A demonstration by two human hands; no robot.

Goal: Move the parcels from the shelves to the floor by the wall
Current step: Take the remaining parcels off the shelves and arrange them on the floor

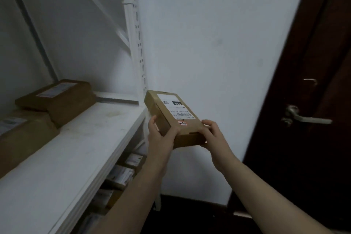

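Observation:
A small brown cardboard parcel (171, 114) with a white shipping label is held in the air just right of the shelf's front corner. My left hand (161, 137) grips its near left corner, thumb on top. My right hand (212, 135) grips its near right end, fingers curled over the edge. Two larger brown parcels remain on the white shelf (79, 148): one (60, 97) at the back and one (20, 133) at the far left. Several more parcels (123, 173) lie on the lower shelf levels.
A white wall (209, 53) stands straight ahead. A dark wooden door (303, 138) with a metal handle (305, 118) is at the right. The dark floor (190, 213) shows below the wall. The white shelf upright (136, 34) rises beside the held parcel.

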